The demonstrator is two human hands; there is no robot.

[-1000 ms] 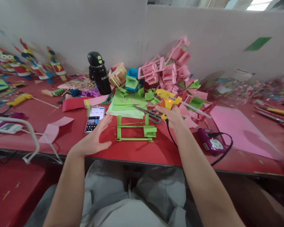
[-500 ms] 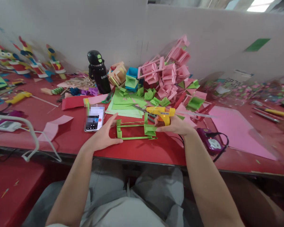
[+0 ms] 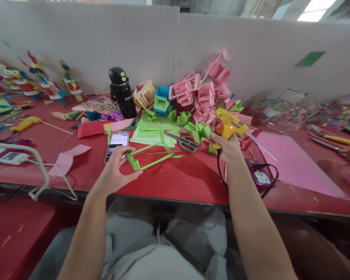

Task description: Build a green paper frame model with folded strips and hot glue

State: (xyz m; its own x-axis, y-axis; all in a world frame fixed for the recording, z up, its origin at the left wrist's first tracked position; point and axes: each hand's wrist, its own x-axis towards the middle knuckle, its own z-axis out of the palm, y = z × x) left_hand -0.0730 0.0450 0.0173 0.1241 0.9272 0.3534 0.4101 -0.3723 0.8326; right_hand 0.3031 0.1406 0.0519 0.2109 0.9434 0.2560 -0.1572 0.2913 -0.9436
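One green paper-strip frame is being pinched by the left hand, tilted over the red table.
One yellow plastic glue gun is being gripped by the right hand; one flat, lit phone is being partly blocked by the left hand; green paper is being crossed by one pair of grey-handled scissors.

Two glue guns, one bottle, one phone.
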